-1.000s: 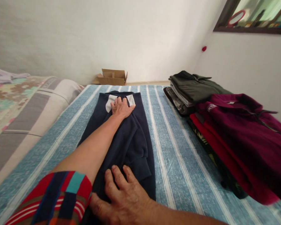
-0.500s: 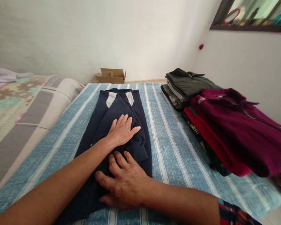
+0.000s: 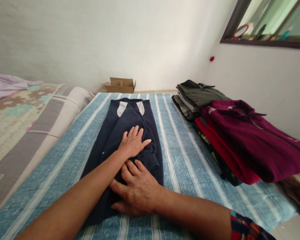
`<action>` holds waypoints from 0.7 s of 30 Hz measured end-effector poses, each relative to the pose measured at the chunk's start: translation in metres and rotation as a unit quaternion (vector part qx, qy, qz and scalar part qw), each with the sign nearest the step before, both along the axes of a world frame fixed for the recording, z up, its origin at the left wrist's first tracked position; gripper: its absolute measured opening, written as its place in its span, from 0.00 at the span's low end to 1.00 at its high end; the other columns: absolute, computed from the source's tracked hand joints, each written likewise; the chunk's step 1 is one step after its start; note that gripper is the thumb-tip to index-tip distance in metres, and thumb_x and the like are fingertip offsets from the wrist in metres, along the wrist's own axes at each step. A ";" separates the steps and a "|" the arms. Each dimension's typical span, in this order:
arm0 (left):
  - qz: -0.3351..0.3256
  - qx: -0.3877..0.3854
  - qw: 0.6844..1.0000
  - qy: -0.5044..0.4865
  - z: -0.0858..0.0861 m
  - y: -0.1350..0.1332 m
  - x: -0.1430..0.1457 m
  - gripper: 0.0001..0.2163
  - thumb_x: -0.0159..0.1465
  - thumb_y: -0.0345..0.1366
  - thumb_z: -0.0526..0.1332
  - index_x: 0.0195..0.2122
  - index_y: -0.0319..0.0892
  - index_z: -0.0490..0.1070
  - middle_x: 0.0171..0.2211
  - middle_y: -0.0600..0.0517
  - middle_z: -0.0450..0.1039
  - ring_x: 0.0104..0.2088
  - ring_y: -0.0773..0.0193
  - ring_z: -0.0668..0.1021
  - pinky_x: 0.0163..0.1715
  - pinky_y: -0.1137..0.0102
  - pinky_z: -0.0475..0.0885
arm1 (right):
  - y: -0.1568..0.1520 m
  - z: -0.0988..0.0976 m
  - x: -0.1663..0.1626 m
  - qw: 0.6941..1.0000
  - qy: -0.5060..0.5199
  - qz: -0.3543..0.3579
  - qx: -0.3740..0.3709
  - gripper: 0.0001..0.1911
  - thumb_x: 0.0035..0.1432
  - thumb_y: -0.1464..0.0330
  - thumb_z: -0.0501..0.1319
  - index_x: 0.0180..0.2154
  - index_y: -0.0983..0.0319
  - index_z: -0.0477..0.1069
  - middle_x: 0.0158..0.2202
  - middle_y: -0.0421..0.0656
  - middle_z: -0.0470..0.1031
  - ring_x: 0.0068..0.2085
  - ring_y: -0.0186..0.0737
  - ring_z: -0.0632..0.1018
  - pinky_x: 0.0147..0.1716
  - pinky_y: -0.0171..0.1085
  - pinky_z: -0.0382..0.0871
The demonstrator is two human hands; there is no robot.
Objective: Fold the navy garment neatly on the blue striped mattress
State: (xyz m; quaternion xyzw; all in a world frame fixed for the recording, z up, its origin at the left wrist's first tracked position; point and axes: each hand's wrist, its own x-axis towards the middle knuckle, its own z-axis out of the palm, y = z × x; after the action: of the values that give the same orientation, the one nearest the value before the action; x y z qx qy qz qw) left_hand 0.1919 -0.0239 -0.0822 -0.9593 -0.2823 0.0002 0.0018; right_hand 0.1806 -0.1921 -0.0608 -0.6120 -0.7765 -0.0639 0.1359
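A navy blue garment (image 3: 130, 118) with white patches near its far end lies folded lengthwise on the blue striped bedsheet (image 3: 185, 156). My left hand (image 3: 133, 142) rests flat on its middle, fingers stretched out. My right hand (image 3: 136, 191) lies palm down on the near end of the garment, just behind the left hand, its fingers spread and nearly touching the left wrist. Neither hand holds anything.
Stacks of folded clothes stand along the right edge: a dark green pile (image 3: 198, 96) at the back, a maroon fleece (image 3: 252, 133) over red items nearer. A patterned quilt (image 3: 20, 116) lies at the left. A cardboard box (image 3: 121, 85) sits by the far wall.
My left hand slid back from the garment's far collar end to its middle. My right hand stayed on the near end, shifting a little forward.
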 end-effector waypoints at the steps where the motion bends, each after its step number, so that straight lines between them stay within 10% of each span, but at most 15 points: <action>1: 0.000 -0.002 1.000 0.001 0.001 -0.001 0.000 0.36 0.63 0.58 0.41 0.65 0.36 0.49 0.66 0.40 0.43 0.65 0.50 0.49 0.59 0.53 0.48 | 0.000 0.000 0.000 1.000 0.001 0.003 0.003 0.32 0.59 0.50 0.52 0.59 0.61 0.54 0.56 0.57 0.60 0.58 0.54 0.60 0.53 0.51 0.56; 21: 0.002 0.015 1.000 0.008 0.001 -0.001 0.001 0.35 0.64 0.57 0.41 0.64 0.37 0.50 0.66 0.40 0.44 0.65 0.50 0.50 0.59 0.53 0.50 | 0.001 -0.003 0.001 1.000 0.008 0.008 0.010 0.32 0.59 0.51 0.52 0.58 0.62 0.55 0.56 0.59 0.60 0.59 0.57 0.58 0.52 0.53 0.57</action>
State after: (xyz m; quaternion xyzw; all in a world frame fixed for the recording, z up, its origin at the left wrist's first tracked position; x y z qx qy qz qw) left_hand 0.1927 -0.0249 -0.0815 -0.9585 -0.2844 0.0034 0.0181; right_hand 0.1812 -0.1912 -0.0638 -0.6051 -0.7793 -0.0660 0.1487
